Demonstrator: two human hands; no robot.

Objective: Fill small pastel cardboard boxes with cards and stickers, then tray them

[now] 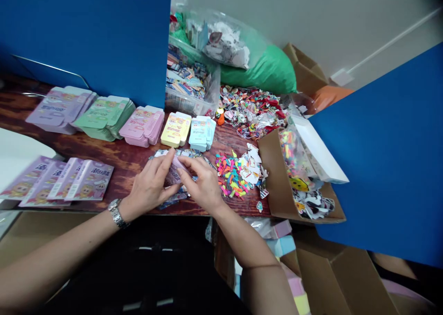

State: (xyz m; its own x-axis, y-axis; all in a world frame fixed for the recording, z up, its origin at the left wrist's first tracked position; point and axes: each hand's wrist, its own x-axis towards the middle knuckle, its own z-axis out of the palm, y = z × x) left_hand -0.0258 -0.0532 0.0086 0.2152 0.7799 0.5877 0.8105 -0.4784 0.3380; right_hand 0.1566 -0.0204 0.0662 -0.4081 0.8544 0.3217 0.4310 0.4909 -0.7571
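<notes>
Between my two hands is a small purple printed box [176, 171], tilted and partly covered by fingers. My left hand [149, 182], with a metal watch [117, 213] on the wrist, grips it from the left. The fingers of my right hand [202, 182] close on its right and upper side. Beneath the hands lie printed cards or packets [173, 198], mostly hidden. Several purple printed boxes [90, 180] lie overlapping in a row at the left. To the right spreads a heap of small bright-coloured pieces [231, 174] beside white cut-out stickers [252, 163].
Flat box stacks in purple [57, 107], green [104, 116], pink [141, 124], yellow [176, 128] and blue [201, 132] line the back. Behind are a clear bin [211, 86] and a pile of small trinkets [254, 105]. A cardboard box [273, 172] and blue panels [384, 158] border the right.
</notes>
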